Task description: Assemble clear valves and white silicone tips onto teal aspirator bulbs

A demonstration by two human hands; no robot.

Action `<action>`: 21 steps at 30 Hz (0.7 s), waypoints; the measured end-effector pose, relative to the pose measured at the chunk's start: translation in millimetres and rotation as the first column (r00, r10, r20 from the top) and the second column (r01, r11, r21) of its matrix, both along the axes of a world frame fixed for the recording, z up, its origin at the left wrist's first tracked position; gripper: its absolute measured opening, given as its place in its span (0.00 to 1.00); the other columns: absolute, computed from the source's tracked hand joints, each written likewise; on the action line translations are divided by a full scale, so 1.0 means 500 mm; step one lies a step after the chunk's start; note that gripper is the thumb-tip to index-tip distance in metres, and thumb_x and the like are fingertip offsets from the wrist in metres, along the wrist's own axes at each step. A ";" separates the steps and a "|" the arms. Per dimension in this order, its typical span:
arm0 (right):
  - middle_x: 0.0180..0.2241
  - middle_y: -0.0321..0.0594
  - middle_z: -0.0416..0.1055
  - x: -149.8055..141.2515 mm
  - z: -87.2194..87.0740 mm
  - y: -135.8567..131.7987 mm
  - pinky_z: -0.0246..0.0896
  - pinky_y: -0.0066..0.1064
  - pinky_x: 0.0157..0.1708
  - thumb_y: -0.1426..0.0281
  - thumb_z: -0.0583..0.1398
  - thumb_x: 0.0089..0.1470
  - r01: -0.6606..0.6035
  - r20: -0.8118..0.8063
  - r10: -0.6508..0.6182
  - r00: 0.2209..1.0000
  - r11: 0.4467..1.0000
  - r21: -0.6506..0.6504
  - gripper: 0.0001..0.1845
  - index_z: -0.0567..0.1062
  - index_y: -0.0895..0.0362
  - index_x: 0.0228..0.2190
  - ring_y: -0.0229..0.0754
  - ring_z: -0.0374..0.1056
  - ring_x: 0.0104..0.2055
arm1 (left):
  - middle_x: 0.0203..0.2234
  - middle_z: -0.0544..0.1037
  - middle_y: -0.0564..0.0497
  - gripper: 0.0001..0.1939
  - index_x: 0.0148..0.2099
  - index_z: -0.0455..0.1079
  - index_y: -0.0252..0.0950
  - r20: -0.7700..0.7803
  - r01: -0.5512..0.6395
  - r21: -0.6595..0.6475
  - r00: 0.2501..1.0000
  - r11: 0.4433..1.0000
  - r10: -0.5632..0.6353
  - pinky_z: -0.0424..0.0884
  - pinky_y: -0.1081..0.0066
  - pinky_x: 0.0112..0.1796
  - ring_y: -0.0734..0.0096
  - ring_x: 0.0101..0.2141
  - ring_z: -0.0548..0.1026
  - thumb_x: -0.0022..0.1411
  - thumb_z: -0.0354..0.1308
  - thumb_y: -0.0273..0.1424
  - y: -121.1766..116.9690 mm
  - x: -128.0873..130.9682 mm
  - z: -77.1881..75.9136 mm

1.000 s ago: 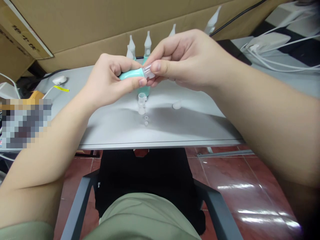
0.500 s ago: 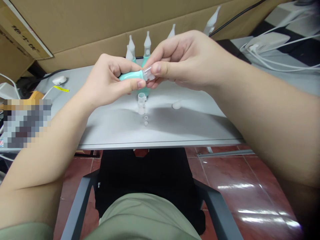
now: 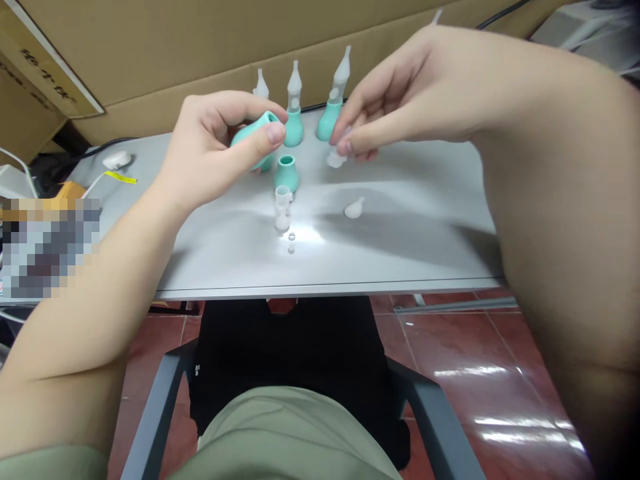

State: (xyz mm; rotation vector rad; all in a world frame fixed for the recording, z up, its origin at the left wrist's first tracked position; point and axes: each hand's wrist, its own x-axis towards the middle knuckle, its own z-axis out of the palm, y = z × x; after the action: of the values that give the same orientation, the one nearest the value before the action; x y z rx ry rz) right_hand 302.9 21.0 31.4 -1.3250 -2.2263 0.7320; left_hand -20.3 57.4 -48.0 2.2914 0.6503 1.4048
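My left hand [image 3: 220, 137] is closed around a teal squeeze bulb [image 3: 253, 137], its open mouth tilted up to the right. In my right hand [image 3: 385, 113], thumb and fingers pinch a clear plastic connector [image 3: 336, 159], held apart from the bulb and partly hidden by the fingers. Below the hands stands another teal bulb [image 3: 287, 173] with an open top. Just in front of it are a clear connector [image 3: 283, 207] and two tiny pale rings [image 3: 291, 241]. A white nozzle tip [image 3: 354, 209] lies to their right.
Behind the hands stand assembled nasal aspirators with teal bulbs and white tips, one at centre [image 3: 294, 107] and another to its right [image 3: 335, 100]. A cardboard wall [image 3: 200, 53] closes off the back of the grey table [image 3: 215, 260]. Cables and a white plug [image 3: 117, 160] lie left.
The clear connector has come out of the teal bulb's mouth. My right hand has moved right with it, while my left hand has tilted the bulb upward.
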 end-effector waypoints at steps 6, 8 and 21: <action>0.38 0.36 0.90 0.001 0.008 0.021 0.68 0.45 0.48 0.63 0.81 0.69 0.006 0.483 0.062 0.874 0.990 -0.139 0.04 0.97 0.47 0.44 0.48 0.81 0.42 | 0.39 0.88 0.43 0.43 0.55 0.94 0.44 -0.071 -0.049 0.011 0.996 0.999 0.050 0.75 0.56 0.37 0.60 0.35 0.81 0.70 0.72 0.79 0.009 -0.011 0.018; 0.38 0.35 0.90 -0.001 0.001 0.027 0.68 0.43 0.48 0.63 0.81 0.70 -0.014 0.508 0.094 0.856 0.987 -0.159 0.03 0.97 0.48 0.43 0.47 0.81 0.42 | 0.39 0.87 0.43 0.46 0.56 0.95 0.43 -0.092 -0.051 0.010 0.994 0.999 0.052 0.76 0.54 0.40 0.60 0.37 0.81 0.71 0.70 0.81 0.008 -0.013 0.024; 0.36 0.33 0.90 0.037 -0.030 0.070 0.65 0.38 0.37 0.54 0.84 0.70 -0.180 0.384 0.215 0.898 0.976 -0.125 0.11 0.98 0.47 0.45 0.43 0.78 0.35 | 0.46 0.94 0.45 0.27 0.57 0.97 0.53 0.077 0.107 -0.130 0.992 0.986 -0.097 0.85 0.52 0.39 0.55 0.39 0.87 0.71 0.84 0.66 -0.007 0.005 -0.004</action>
State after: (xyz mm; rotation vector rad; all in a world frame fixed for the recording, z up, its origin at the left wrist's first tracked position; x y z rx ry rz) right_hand 321.2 55.9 16.1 -1.4025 -2.7113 0.6837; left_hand -17.7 53.6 -50.2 2.1300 0.5790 1.3454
